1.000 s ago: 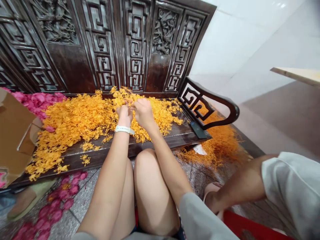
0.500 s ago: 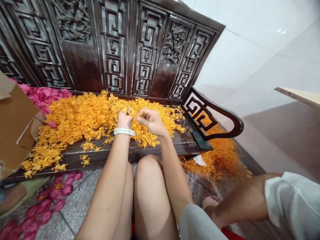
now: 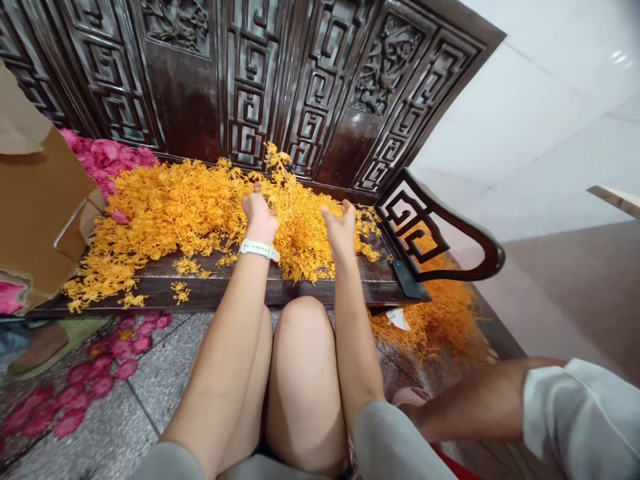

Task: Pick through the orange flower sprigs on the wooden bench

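A wide heap of orange artificial flower sprigs (image 3: 170,213) covers the seat of a dark carved wooden bench (image 3: 250,288). My left hand (image 3: 260,215), with a white band at the wrist, is closed on an orange sprig (image 3: 277,163) that stands up above the heap. A little to the right, my right hand (image 3: 341,227) hovers over the heap's right part with fingers apart and nothing in it. My knees are just below the bench's front edge.
Pink flowers (image 3: 107,157) lie at the back left of the seat and on the floor (image 3: 75,390). A cardboard box (image 3: 35,200) stands at the left. More orange sprigs (image 3: 440,320) are heaped on the floor past the armrest (image 3: 450,233). Another person's limb (image 3: 470,400) reaches in at the lower right.
My hands have come apart: the right hand let go and moved right with fingers spread, while the left hand moved up over the heap with a sprig. The view tilted closer to the bench.
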Demonstrator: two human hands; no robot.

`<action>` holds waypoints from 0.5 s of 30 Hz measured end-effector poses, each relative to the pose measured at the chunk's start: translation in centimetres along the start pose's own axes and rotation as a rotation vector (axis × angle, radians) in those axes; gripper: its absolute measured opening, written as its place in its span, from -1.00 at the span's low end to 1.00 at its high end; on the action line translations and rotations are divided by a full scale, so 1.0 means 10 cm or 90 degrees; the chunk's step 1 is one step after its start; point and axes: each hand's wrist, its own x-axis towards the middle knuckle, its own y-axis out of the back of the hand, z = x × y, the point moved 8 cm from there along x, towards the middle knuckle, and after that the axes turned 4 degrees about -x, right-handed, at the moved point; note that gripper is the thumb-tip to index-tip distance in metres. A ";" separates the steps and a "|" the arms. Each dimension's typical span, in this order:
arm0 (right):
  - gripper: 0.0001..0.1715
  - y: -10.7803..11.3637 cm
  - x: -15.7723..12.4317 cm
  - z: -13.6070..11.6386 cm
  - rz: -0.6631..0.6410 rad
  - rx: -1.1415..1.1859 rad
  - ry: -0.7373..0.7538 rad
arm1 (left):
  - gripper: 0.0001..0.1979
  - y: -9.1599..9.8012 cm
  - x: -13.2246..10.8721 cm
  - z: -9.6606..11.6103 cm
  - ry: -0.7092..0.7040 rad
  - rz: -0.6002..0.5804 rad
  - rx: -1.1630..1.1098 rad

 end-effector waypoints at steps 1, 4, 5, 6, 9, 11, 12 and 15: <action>-0.23 -0.03 0.00 0.08 0.029 -0.052 -0.005 | -0.86 -0.02 -0.06 -0.05 0.005 0.010 0.007; -0.32 -0.15 -0.02 0.07 0.008 -0.096 0.068 | -0.94 -0.05 -0.19 -0.21 0.036 0.038 0.025; -0.36 -0.17 -0.03 0.02 -0.007 -0.086 0.099 | -0.96 -0.08 -0.21 -0.24 0.043 0.023 0.026; -0.38 -0.17 -0.05 -0.03 -0.008 -0.073 0.115 | -0.95 -0.12 -0.23 -0.26 0.041 0.007 0.020; -0.30 -0.15 -0.07 0.03 -0.001 -0.001 0.031 | -0.90 -0.26 -0.29 -0.31 0.042 -0.087 0.000; -0.33 -0.22 -0.09 0.16 -0.038 0.076 -0.066 | -0.88 -0.35 -0.34 -0.36 0.061 -0.149 0.015; -0.42 -0.27 -0.10 0.21 -0.067 0.117 -0.098 | -0.88 -0.38 -0.37 -0.38 0.066 -0.171 0.034; -0.72 -0.31 -0.12 0.27 -0.088 0.243 -0.144 | -0.85 -0.40 -0.44 -0.40 0.045 -0.196 0.120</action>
